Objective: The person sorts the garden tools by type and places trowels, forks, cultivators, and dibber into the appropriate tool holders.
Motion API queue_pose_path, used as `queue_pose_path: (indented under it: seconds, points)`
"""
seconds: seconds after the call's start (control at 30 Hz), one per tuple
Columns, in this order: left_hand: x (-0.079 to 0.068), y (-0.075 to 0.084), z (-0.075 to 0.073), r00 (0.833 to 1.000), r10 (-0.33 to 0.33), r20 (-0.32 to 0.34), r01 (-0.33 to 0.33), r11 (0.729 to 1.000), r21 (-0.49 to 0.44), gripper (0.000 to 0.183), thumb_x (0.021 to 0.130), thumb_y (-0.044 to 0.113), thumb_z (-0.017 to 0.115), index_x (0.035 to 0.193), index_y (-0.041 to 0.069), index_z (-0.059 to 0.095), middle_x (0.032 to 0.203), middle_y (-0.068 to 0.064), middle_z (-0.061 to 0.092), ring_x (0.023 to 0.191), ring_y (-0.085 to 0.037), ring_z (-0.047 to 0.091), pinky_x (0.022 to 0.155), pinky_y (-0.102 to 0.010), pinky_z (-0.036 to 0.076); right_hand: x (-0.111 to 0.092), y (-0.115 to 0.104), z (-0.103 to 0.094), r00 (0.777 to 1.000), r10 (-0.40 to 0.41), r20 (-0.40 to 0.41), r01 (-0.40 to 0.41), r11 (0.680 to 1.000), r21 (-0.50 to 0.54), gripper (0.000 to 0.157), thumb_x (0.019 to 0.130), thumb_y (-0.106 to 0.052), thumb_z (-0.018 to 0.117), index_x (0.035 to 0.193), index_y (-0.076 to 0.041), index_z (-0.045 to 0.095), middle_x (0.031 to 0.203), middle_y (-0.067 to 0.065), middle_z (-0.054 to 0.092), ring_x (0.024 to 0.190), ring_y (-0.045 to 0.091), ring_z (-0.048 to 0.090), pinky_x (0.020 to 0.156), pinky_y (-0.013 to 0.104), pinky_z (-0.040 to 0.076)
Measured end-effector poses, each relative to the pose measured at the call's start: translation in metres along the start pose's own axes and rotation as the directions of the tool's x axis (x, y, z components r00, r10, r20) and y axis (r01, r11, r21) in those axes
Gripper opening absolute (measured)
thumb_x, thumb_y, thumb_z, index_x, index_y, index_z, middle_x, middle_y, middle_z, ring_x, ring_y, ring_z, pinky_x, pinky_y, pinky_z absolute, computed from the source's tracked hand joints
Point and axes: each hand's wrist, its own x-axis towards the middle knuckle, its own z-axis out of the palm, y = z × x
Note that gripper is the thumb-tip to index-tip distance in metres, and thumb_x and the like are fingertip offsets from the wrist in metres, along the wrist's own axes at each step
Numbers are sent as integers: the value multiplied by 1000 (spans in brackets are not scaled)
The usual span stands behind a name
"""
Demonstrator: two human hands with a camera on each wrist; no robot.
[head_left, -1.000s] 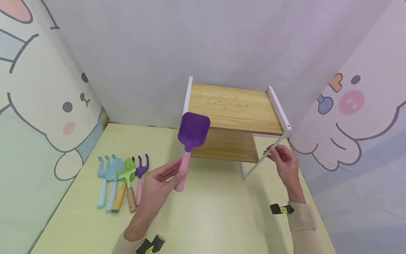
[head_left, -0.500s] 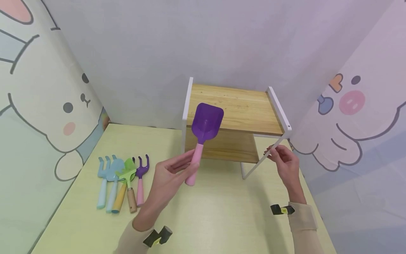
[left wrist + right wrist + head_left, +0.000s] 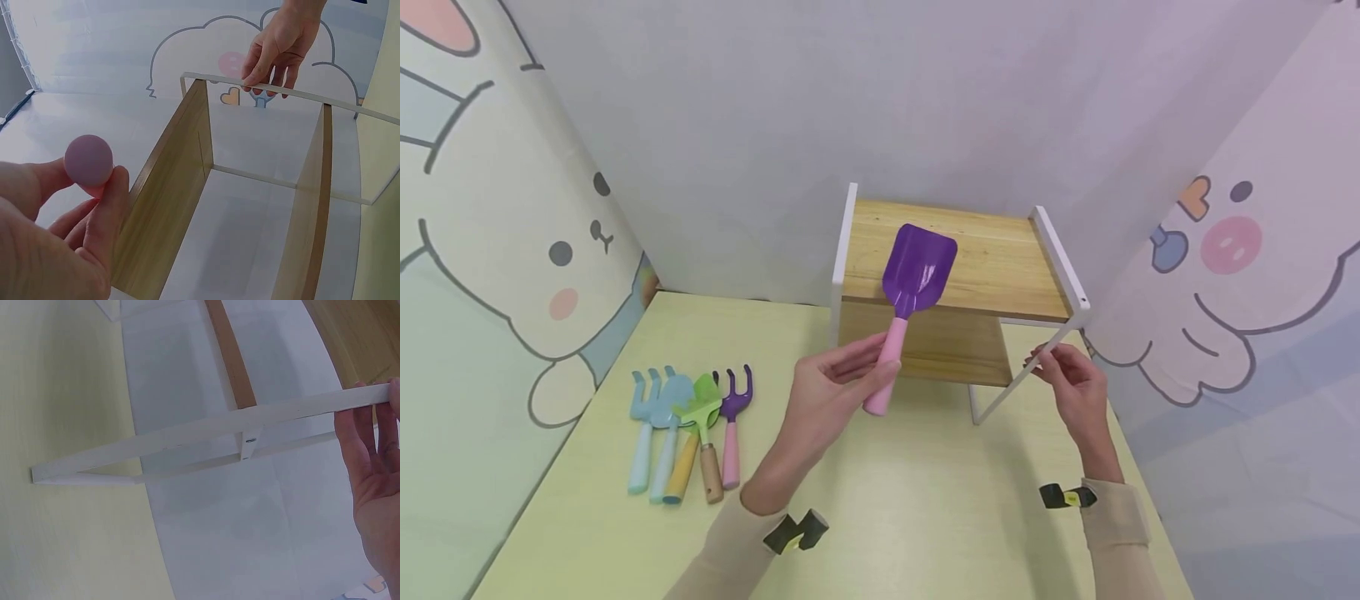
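Note:
My left hand (image 3: 829,398) pinches the pink handle of a purple toy shovel (image 3: 919,267), its blade pointing up and away in front of the shelf's upper board. In the left wrist view the butt of the shovel's handle (image 3: 89,160) faces the camera between thumb and fingers. A two-tier shelf (image 3: 970,250) with wooden boards and a white frame stands at the back of the table. Around the frame's slanting front right post, my right hand (image 3: 1075,387) holds on with thumb and fingers; in the right wrist view the white post (image 3: 287,412) runs between them.
At the left of the pale yellow table (image 3: 910,517) lie several garden tools: a light blue rake (image 3: 642,433), a blue shovel (image 3: 668,417), a yellow-handled tool (image 3: 682,468), a green tool with a wooden handle (image 3: 706,425) and a purple fork (image 3: 732,425). Cartoon-printed curtains (image 3: 520,208) surround the table.
My left hand has carried the purple shovel right and upward, from the shelf's left post to over its upper board in view. The right hand stays on the post.

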Motion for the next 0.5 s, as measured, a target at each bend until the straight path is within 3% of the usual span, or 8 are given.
queue_pose_path:
  seconds: [0.23,0.5]
  points:
    - [12,4,6,1000,17,11,-17,1000,0,41,87,17,84,126,9,74,117,-8,75,106,-22,73,89,-32,60,0,0,0,1000,-2,-4,2,1000,-9,18,102,5,58,114,19,60,103,4,72,93,11,74,84,29,58]
    - [25,13,15,997,63,54,-64,998,16,40,88,17,84,126,8,74,115,-10,76,102,-23,75,85,-34,61,0,0,0,1000,-11,-2,11,1000,9,18,101,6,58,114,19,60,104,4,72,94,11,74,84,29,58]
